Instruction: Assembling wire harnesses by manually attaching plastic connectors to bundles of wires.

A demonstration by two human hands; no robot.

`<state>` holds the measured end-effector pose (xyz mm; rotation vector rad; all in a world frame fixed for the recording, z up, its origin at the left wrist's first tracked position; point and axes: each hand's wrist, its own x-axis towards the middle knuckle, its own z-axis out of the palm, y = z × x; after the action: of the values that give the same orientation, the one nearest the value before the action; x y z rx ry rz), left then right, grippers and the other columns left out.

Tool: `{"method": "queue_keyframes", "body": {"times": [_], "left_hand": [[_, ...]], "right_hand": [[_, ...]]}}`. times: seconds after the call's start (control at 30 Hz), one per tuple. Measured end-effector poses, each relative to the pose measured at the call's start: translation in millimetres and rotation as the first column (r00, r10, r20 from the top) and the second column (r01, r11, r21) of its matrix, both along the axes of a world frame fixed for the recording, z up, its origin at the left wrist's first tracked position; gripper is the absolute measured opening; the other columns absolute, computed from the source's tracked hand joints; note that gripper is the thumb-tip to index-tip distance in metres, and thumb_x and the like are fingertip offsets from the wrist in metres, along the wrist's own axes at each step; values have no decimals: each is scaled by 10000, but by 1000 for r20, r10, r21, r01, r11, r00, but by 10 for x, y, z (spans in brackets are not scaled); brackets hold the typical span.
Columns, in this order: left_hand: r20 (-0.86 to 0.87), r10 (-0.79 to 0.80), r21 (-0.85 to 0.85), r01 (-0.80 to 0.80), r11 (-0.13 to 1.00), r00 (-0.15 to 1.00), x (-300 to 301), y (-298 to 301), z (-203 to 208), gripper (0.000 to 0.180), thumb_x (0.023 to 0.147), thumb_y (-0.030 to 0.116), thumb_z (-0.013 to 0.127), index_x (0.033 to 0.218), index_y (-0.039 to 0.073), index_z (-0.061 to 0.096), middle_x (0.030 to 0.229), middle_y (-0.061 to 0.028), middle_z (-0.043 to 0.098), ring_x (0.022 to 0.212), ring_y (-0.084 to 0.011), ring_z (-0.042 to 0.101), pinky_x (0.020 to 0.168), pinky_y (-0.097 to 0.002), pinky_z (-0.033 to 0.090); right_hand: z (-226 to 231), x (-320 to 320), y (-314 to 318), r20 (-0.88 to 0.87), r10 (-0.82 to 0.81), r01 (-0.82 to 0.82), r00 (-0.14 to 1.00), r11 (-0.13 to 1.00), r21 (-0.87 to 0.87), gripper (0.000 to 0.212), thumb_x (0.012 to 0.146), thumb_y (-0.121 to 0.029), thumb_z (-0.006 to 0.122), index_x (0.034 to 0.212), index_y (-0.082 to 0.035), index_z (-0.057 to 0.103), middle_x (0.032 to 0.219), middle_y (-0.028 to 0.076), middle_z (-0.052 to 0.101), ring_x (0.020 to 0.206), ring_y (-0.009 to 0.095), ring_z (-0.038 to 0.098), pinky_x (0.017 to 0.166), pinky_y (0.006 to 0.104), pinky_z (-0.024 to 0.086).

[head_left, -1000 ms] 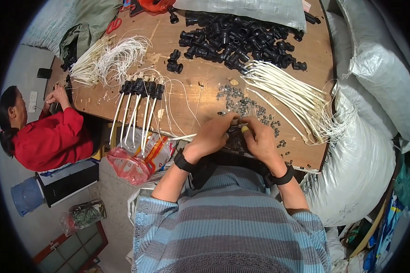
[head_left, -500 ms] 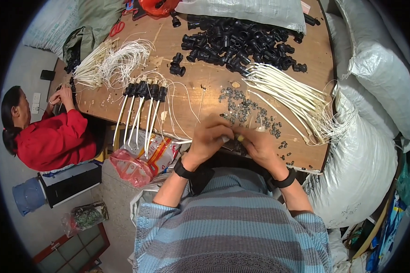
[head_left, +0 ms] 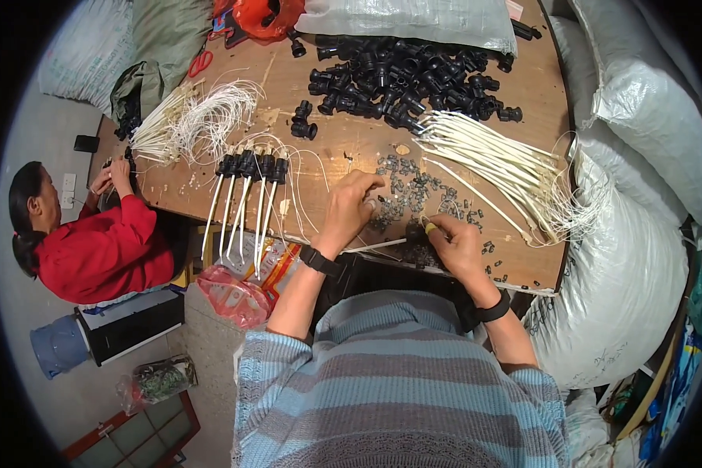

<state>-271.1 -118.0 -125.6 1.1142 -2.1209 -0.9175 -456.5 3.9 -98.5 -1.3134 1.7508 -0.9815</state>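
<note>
My right hand [head_left: 455, 248] is closed at the table's front edge, its fingertips pinched at a black tubular plastic fitting [head_left: 416, 232]. Something small and yellowish shows at those fingertips. From the fitting a white sleeved wire [head_left: 382, 244] sticks out to the left. My left hand [head_left: 352, 204] hovers to the left of a scatter of small grey clips [head_left: 402, 187], its fingers bent but apart, and I see nothing held in it. Left of it, several finished-looking black fittings with white sleeves [head_left: 251, 165] lie in a row, sleeves hanging over the edge.
A heap of black fittings [head_left: 413, 74] lies at the back of the wooden table [head_left: 320, 148]. Bundles of white sleeved wires rest at right [head_left: 491, 168] and far left [head_left: 164, 129]. Stuffed white sacks [head_left: 616, 273] crowd the right side. A person in red [head_left: 105, 249] sits at left.
My hands were together at the table edge; the left has moved up and away, its fingers opening. The right stays at the edge, and the black fitting with its white sleeve now shows.
</note>
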Motion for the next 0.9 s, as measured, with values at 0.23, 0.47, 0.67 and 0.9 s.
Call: {"method": "queue_keyframes", "body": {"times": [0.23, 0.47, 0.67, 0.9], "left_hand": [[-35, -26, -28, 25, 999, 999, -15, 10, 33, 257, 684, -113, 595, 891, 28, 649, 838, -81, 649, 767, -189, 626, 683, -275, 489], [-333, 184, 366, -53, 929, 925, -372, 493, 147, 165, 751, -115, 606, 839, 25, 600, 860, -24, 661, 786, -81, 631, 702, -207, 502], [-371, 290, 297, -183, 937, 882, -538, 574, 163, 230, 744, -128, 584, 940, -8, 581, 896, -63, 664, 848, -132, 667, 743, -237, 531], [-299, 238, 304, -144, 942, 924, -439, 540, 170, 319, 756, -103, 580, 1063, -21, 609, 907, -82, 684, 863, -133, 669, 768, -240, 529]], "right_hand": [[-87, -29, -37, 35, -74, 71, 997, 995, 74, 103, 835, -74, 623, 876, 18, 647, 610, 20, 534, 577, 52, 451, 516, 242, 364], [-180, 65, -148, -4, -105, 105, 994, 993, -51, 79, 792, -88, 634, 825, -21, 661, 558, 89, 512, 495, 113, 468, 490, 285, 378], [-102, 95, -153, 378, -66, 52, 924, 998, 47, 78, 823, -45, 626, 875, -3, 665, 575, -37, 526, 547, 21, 426, 488, 217, 346], [-175, 122, -120, 361, -96, 119, 927, 992, -41, 100, 837, -45, 634, 920, -1, 668, 612, -31, 544, 567, 17, 427, 492, 208, 349]]}}
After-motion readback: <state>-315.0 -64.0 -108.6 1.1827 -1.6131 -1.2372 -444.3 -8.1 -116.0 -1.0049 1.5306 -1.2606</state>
